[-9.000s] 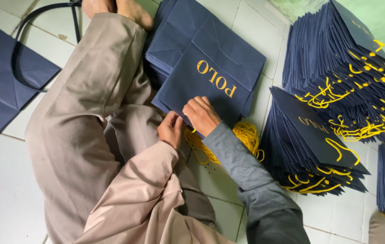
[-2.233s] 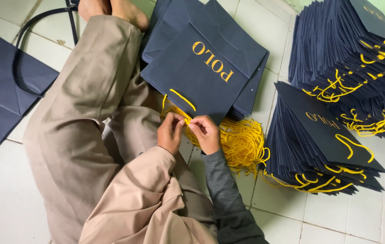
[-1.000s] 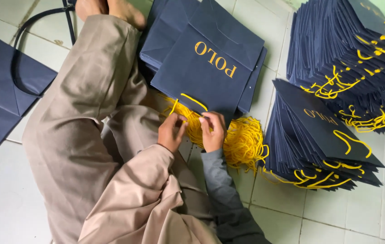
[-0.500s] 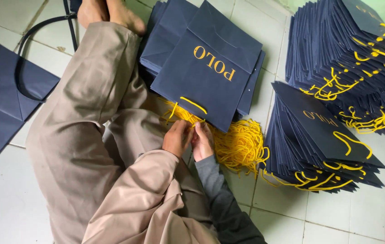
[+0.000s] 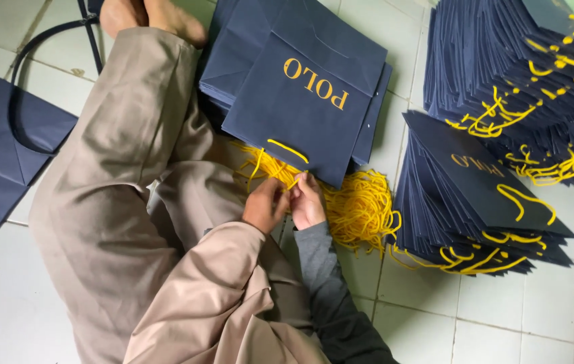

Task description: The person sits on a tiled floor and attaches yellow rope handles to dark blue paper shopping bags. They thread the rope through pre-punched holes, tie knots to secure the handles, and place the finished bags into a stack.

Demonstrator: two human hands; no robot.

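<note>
Both hands, left hand [image 5: 263, 205] and right hand [image 5: 307, 201], pinch yellow cord [image 5: 280, 168] at navy bag [image 5: 300, 108], cord pile [image 5: 361, 209] beside

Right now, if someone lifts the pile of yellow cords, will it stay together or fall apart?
The yellow cords look thin, limp and tangled in loops, so they would probably sag and trail. Likely very light; loose strands may snag on the navy paper bag beside them.

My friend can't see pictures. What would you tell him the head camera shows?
Two hands, left hand and right hand, pinch yellow cord at the edge of a navy paper bag. A loose cord pile and stacks of finished bags lie on the white tiled floor.
</note>
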